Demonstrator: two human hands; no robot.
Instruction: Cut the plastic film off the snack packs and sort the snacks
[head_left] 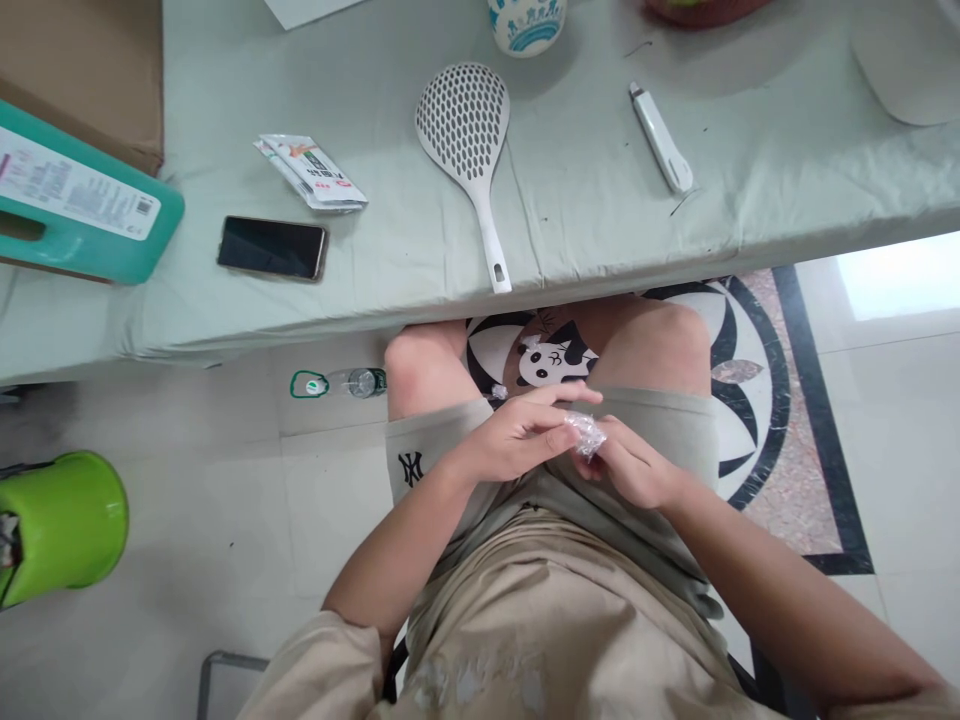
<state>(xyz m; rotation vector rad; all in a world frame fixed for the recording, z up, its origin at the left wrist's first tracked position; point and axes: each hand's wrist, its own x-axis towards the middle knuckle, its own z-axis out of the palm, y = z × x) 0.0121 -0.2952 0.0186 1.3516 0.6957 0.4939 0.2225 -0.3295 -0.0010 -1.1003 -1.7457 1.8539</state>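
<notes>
A small crumpled piece of clear plastic wrap (pixel 587 433) is between my two hands, above my lap. My left hand (pixel 514 430) pinches its left side between thumb and fingers, with one finger stretched out over the top. From the other side my right hand (pixel 634 468) closes on the wrap with bent fingers; its fingertips are partly hidden. Whether anything is inside the wrap cannot be made out. On the table straight ahead lies a light grey slotted skimmer (pixel 465 125), its handle pointing at me.
The cloth-covered table (pixel 570 220) also holds a phone (pixel 272 247), flat packets (pixel 313 172), a slim white tool (pixel 661 140), a patterned cup (pixel 527 25) and a green jug (pixel 82 200). A plastic bottle (pixel 349 383) and a green bin (pixel 82 520) are on the floor, left.
</notes>
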